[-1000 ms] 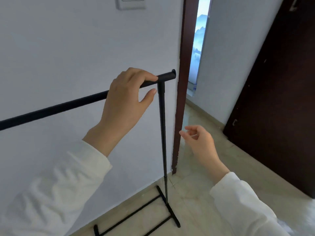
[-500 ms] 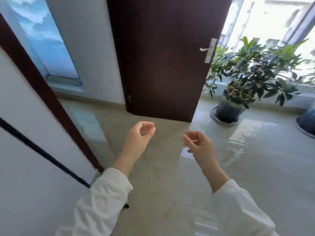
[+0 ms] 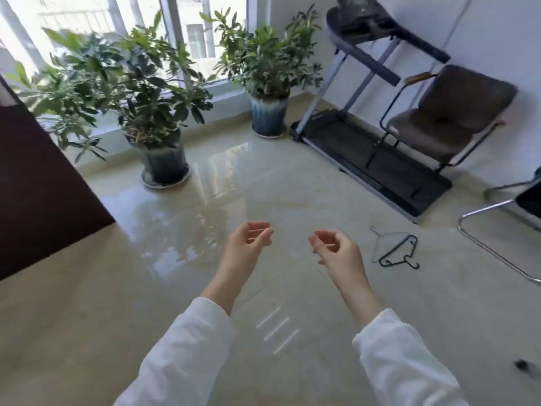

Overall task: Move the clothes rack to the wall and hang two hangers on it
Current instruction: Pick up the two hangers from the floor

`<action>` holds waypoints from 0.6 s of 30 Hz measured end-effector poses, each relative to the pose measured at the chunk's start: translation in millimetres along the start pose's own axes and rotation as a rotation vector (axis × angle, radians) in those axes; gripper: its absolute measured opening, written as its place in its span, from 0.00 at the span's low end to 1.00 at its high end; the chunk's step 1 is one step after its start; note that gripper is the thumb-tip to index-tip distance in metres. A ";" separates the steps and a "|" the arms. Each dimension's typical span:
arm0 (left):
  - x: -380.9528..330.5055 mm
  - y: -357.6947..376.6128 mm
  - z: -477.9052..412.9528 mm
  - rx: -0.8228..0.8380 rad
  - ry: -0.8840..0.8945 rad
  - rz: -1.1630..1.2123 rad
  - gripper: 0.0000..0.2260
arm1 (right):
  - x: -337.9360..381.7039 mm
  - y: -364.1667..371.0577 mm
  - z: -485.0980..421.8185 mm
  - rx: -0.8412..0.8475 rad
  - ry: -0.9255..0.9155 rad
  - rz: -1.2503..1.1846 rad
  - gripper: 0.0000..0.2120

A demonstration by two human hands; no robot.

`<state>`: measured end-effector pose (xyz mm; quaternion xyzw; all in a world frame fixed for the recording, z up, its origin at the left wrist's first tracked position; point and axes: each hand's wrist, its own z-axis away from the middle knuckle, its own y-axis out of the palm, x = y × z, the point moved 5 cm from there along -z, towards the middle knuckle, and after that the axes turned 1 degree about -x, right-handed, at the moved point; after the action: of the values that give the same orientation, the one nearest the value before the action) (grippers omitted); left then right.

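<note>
Two hangers lie on the shiny floor to the right of my hands: a pale grey one (image 3: 383, 243) and a black one (image 3: 399, 253), overlapping. My left hand (image 3: 248, 244) and my right hand (image 3: 336, 249) hover side by side above the floor, palms turned inward, fingers loosely curled and holding nothing. The hangers are a short way beyond my right hand and apart from it. The clothes rack is out of view.
A dark door (image 3: 35, 183) stands at the left. Two potted plants (image 3: 152, 112) (image 3: 268, 83) sit under the window. A treadmill (image 3: 366, 148) and a brown chair (image 3: 445, 118) stand at the right wall, with a chrome chair frame (image 3: 497, 230) at the far right.
My left hand has let go of the rack's top bar. The view has swung right, away from the wall and rack, past the door to the plants, treadmill and hangers.
</note>
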<state>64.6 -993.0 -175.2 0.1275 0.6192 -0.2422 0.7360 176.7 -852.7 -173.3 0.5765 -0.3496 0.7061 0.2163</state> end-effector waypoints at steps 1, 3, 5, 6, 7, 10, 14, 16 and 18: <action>-2.4 23.1 -5.7 0.035 0.001 -0.003 0.02 | -6.1 -20.2 -4.9 -0.036 0.015 0.000 0.04; -8.8 89.3 -19.8 0.145 -0.001 -0.038 0.05 | -25.3 -78.7 -15.1 -0.161 0.058 -0.009 0.05; -14.6 145.9 -30.8 0.236 -0.003 -0.062 0.06 | -43.3 -127.9 -21.9 -0.266 0.092 -0.020 0.06; -17.5 173.0 -35.8 0.285 0.001 -0.075 0.06 | -52.8 -150.6 -25.5 -0.316 0.112 -0.025 0.06; -19.7 199.6 -41.1 0.334 0.005 -0.085 0.05 | -61.9 -171.9 -29.9 -0.365 0.131 -0.030 0.05; -25.5 267.4 -58.3 0.455 0.016 -0.119 0.03 | -80.8 -223.0 -47.2 -0.481 0.174 -0.036 0.04; -36.9 347.1 -98.6 0.578 0.031 -0.150 0.03 | -86.9 -277.2 -94.2 -0.602 0.187 -0.056 0.07; -46.8 376.5 -124.4 0.609 0.042 -0.151 0.04 | -83.5 -299.3 -124.2 -0.644 0.185 -0.067 0.08; -58.1 404.5 -155.0 0.639 0.045 -0.146 0.05 | -81.4 -321.6 -158.4 -0.676 0.188 -0.066 0.07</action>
<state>134.2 -562.0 -195.2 0.3124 0.5356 -0.4734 0.6257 319.1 -514.1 -187.7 0.4158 -0.5235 0.5929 0.4489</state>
